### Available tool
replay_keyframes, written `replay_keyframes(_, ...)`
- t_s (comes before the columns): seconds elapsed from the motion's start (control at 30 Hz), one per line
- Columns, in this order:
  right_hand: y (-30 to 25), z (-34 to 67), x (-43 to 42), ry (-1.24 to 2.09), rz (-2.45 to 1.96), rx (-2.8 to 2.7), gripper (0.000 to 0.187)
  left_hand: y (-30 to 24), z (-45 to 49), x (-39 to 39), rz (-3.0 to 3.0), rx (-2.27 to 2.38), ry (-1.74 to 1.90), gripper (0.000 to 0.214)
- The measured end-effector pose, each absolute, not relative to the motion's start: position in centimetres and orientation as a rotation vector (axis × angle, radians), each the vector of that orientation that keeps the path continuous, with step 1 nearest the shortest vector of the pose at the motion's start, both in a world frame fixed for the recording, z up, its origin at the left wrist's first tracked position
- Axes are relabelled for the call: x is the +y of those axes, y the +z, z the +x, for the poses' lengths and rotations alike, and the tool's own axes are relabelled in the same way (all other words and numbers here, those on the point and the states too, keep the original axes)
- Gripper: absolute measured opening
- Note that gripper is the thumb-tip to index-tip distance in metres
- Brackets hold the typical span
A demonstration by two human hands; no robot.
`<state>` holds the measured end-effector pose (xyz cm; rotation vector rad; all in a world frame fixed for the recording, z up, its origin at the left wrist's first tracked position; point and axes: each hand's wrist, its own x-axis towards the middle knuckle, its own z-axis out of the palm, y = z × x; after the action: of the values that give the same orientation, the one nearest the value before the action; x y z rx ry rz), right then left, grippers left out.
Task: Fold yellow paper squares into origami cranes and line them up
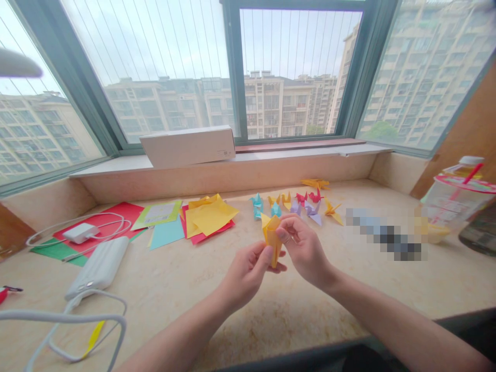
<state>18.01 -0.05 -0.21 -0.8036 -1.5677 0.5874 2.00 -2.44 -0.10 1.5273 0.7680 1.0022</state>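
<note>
Between my two hands, above the stone counter, is a partly folded piece of yellow origami paper [272, 235]. My left hand [250, 266] pinches its lower part, thumb in front and fingers behind. My right hand [304, 248] is closed at its upper right edge, thumb and forefinger pressed together on the paper. Just beyond my hands stand several small folded paper cranes: blue ones [276, 209], purple ones [312, 211], red ones [314, 195] and a yellow one [333, 211].
Left of my hands lie yellow sheets [211, 217], a light blue sheet [167, 233] and red paper [129, 214]. A white power bank [98, 268] with cables and a charger [80, 233] sits farther left. A plastic cup [449, 204] stands right; a white box [189, 146] rests on the sill.
</note>
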Motion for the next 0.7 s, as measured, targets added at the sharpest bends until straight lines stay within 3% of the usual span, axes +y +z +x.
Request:
replay_keyframes(0.43, -0.62, 17.40, -0.15, 0.553, -0.818, -1.525, 0.017, 0.06, 2.21, -2.28, 1.495, 0.833, 0.987, 0.040)
replay_keyframes(0.7, -0.62, 17.57, -0.06, 0.319, -0.866, -1.585, 0.012, -0.13, 2.56, -2.83, 1.527, 0.820, 0.944, 0.032)
